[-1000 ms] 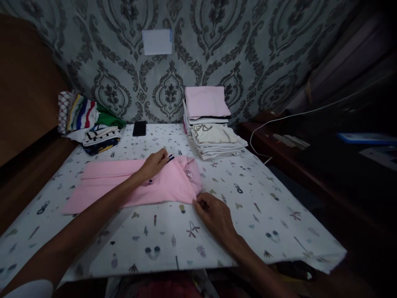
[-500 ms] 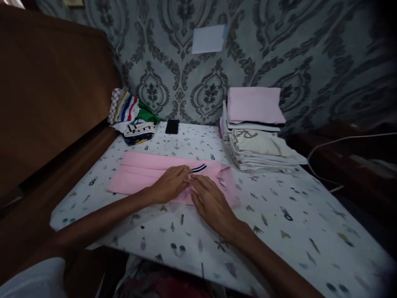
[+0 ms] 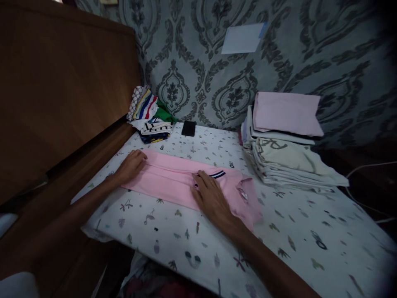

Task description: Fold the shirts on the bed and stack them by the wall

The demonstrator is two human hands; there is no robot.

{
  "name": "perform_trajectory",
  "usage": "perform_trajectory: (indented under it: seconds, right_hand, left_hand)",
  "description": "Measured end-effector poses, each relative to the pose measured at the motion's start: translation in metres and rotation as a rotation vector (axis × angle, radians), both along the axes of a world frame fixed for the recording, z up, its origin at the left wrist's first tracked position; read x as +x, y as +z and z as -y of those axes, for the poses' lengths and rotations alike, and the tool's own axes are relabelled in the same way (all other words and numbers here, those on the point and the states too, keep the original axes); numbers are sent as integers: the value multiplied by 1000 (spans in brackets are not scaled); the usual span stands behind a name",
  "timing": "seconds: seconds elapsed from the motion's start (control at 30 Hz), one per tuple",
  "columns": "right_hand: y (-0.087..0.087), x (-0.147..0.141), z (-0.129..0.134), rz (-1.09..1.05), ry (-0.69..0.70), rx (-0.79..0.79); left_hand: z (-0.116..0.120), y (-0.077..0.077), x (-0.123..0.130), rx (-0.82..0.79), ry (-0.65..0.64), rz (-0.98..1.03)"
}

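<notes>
A pink garment [image 3: 173, 182], folded into a long strip, lies flat across the patterned table cover, its collar end to the right and dark-and-white stripes near the middle. My left hand [image 3: 132, 166] is at the strip's left end, fingers resting on the cloth and slightly bent, holding nothing that I can make out. On the striped part near the middle lies my right hand [image 3: 212, 198], palm down with fingers extended, pressing on the fabric.
Folded clothes [image 3: 291, 153] are stacked at the back right, a pink one on top. Smaller folded clothes [image 3: 151, 116] sit at the back left, beside a black flat object [image 3: 188, 128]. A wooden panel [image 3: 68, 82] borders the left side.
My left hand has moved from the garment's middle to its left end. My right hand stays near the stripes. The view has turned left, so things appear further right.
</notes>
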State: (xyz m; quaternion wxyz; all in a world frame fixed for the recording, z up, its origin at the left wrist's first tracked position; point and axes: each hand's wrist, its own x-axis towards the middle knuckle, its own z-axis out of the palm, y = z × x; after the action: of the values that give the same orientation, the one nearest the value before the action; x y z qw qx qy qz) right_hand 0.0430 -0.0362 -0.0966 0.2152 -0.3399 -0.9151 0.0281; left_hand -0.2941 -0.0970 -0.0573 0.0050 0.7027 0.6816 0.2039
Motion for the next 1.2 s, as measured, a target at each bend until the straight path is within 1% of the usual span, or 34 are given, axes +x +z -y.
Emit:
perform_trajectory:
  seconds: [0.1,0.17,0.27,0.33,0.4,0.5,0.6,0.67,0.73,0.8,0.9,0.97,1.07,1.13,1.2]
  right_hand:
    - [8,-12,-4,8,51,-5]
    - [11,-20,-6,24,87,-21]
    - [12,-30,-7,41,119,-56]
    - [14,-35,-8,36,140,-77]
    - [15,-37,-9,9,163,-96]
    - [14,-39,-11,-51,180,-128]
    - [10,-40,-12,-105,163,-143]
    - [5,-40,-13,-128,149,-131]
    - [0,-40,-13,-136,143,-108]
    - [-3,-41,-14,-125,132,-80]
    - [-4,-42,-13,-84,108,-38]
    - [-1,-43,-12,-60,104,-18]
    - [4,-43,-9,-51,122,-7]
    - [8,-43,-8,-66,139,5]
    - [11,-44,-6,-88,155,20]
  left_hand:
    - [10,16,-13,-181,-37,115]
    - [17,21,-19,-275,-77,120]
    - [22,22,-25,-334,-69,88]
    - [23,21,-29,-357,-73,114]
    - [24,20,-30,-359,-88,205]
    - [26,21,-23,-344,-74,447]
    - [31,17,-8,-258,60,649]
    - [34,11,3,-145,177,676]
    - [36,4,11,-38,264,617]
    - [36,0,14,-1,325,506]
    - [36,-1,13,-51,364,339]
    - [36,0,12,-102,374,219]
    - [36,3,11,-188,427,23]
    - [37,4,8,-221,449,-32]
    - [38,5,1,-205,442,2]
